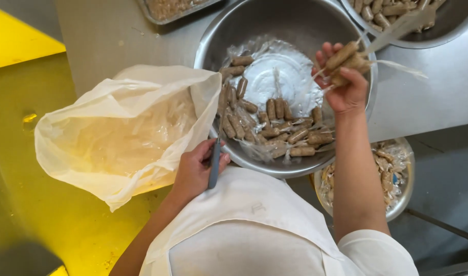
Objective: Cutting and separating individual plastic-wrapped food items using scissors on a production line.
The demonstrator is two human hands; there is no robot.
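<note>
Grey steel counter is running across the top, and a glossy yellow floor is showing at the left. On the counter a large steel bowl is sitting, lined with clear plastic film and holding brown sausages in clear wrappers — a good many are lying there yet. The right hand is hovering over the bowl's right side, fingers gripping a small bundle of wrapped sausages with loose wrapper tails sticking out. The left hand is closing around a slim grey knife at the bowl's near rim — just beside a translucent plastic bag holding crumpled wrappers. More sausages are filling a smaller bowl lower right and another bowl at top right.
</note>
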